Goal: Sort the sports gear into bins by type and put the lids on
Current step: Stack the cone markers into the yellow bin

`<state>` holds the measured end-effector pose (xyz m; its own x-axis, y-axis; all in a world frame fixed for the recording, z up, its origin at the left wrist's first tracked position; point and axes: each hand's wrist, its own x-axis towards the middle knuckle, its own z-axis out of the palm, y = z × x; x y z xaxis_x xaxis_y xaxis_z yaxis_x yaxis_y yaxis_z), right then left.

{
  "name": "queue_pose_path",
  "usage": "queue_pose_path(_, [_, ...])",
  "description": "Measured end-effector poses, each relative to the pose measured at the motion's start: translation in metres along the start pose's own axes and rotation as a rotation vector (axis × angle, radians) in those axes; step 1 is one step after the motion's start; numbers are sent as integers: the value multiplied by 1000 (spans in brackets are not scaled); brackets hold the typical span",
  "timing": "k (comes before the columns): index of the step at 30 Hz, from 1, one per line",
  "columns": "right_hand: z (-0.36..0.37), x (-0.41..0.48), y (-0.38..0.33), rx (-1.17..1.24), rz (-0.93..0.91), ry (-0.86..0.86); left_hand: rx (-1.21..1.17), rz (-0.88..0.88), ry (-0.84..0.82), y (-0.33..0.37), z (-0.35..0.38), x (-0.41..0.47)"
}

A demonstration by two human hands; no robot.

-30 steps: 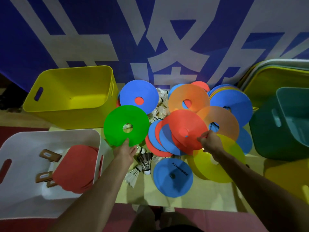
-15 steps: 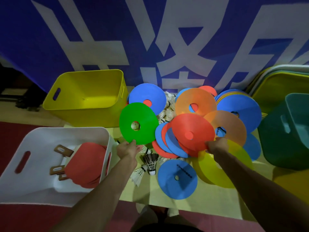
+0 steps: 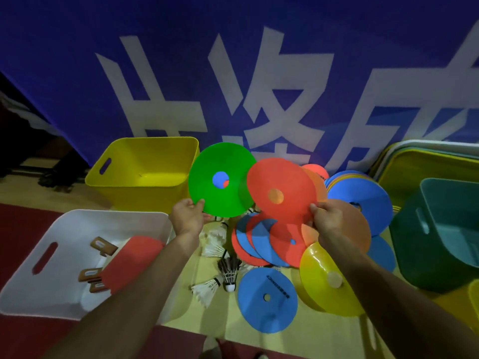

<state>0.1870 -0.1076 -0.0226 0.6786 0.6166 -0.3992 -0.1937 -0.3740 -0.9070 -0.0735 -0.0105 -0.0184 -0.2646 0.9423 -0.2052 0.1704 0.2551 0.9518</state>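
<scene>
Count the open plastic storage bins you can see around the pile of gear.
3: a yellow plastic bin at back left, a white plastic bin at front left holding red paddles, and a teal plastic bin on the right. More may sit outside the frame.

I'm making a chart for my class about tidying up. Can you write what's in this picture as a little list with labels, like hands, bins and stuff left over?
left hand: left hand pinches the edge of a green disc, lifted off the pile
right hand: right hand holds up a red disc
white bin: white bin holds red paddles
yellow bin: yellow bin, looks empty
teal bin: teal bin, inside only partly seen
left over: disc pile, shuttlecocks
lids: lids stacked behind the teal bin, none on
</scene>
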Motion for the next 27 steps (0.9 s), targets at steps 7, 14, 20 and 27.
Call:
queue_pose_path(7, [55, 7, -34, 195, 10, -79, -88, 0, 56, 43, -36, 38])
queue_pose_path(14, [140, -8, -64, 365, 29, -250, -226, -11, 20, 60, -89, 90])
queue_pose_path(20, [216, -22, -73, 411, 85, -291, -200, -41, -51, 62, -128, 151])
queue_pose_path(27, [272, -24, -83, 299, 60, -263, -32, -114, -192, 58, -141, 229])
